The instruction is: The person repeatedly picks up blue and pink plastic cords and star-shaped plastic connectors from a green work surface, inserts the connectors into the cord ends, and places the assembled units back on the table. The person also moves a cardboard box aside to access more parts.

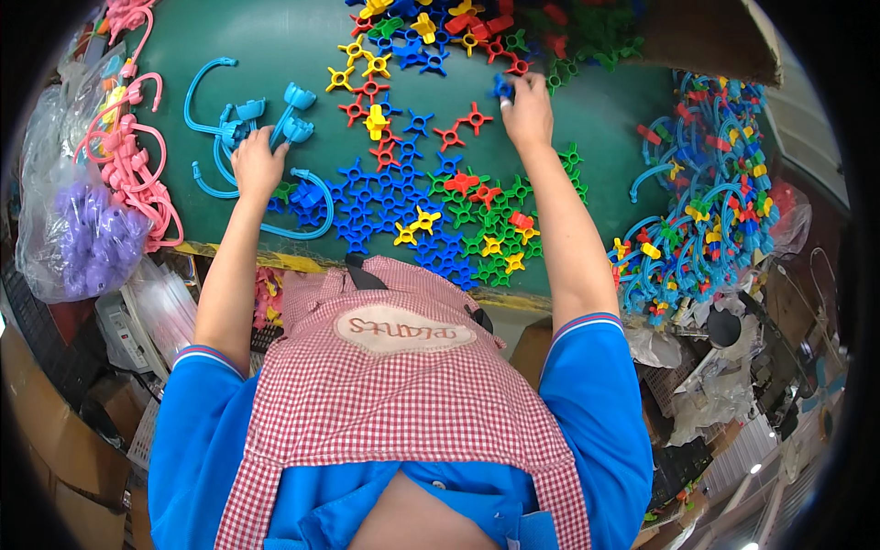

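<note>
My left hand (259,167) is closed on a light blue curved plastic piece (234,131) with chunky ends. Similar light blue pieces (298,115) lie against its fingers, and a longer curved arm (316,225) rests to the right of that wrist. Farther right and forward, my right hand (529,112) pinches a small blue plastic piece (502,87), slightly blurred. Between the hands spread flat star-shaped connector pieces: a blue group (371,197), a green group (486,229), red ones (449,136) and yellow ones (339,78).
The green table (605,137) has a worn yellow front edge (522,301). Pink curved pieces (128,147) and a clear bag of purple pieces (96,234) line its left side. Assembled light blue pieces with coloured parts (706,229) heap at the right. A cardboard flap (724,37) overhangs the far right.
</note>
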Demonstrator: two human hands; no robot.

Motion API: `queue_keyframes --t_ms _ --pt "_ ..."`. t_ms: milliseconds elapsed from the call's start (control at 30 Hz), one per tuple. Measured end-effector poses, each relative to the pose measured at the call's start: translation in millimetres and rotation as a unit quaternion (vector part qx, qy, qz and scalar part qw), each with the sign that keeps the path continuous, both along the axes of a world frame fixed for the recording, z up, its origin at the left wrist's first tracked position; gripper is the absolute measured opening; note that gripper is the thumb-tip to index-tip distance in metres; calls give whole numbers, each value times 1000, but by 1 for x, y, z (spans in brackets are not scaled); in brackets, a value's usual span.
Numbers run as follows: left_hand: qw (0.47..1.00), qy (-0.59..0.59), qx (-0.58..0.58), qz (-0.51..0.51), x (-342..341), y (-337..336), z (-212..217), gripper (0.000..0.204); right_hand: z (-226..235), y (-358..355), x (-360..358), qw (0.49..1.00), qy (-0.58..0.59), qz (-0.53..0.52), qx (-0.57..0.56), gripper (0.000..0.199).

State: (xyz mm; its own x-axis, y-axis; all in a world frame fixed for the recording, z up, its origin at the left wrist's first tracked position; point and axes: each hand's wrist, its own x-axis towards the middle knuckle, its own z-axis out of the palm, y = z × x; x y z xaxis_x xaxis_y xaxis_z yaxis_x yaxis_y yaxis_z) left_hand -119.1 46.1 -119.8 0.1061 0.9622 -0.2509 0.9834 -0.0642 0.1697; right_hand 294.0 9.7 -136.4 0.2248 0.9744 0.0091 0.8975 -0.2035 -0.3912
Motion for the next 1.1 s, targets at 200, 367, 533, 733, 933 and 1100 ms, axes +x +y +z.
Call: queue_keyframes --t_ms 200,367,533,733,933,1100 --pt "977 -87 195 -21 -8 6 34 20 7 39 27 995 3 -52 85 34" --pt "956 -4 283 -75 4 23 88 16 2 35 19 990 -136 20 -36 31" --pt "969 58 234 -55 11 20 111 15 23 70 -26 995 -62 37 75 25" --pt "972 -43 225 -56 28 21 132 14 -6 87 -48 993 -115 -24 18 24" --pt "947 -252 199 -28 44 5 137 15 -2 65 -42 992 -128 16 4 24" --pt "896 -417 146 32 65 -7 120 16 24 50 -83 992 78 96 34 36"
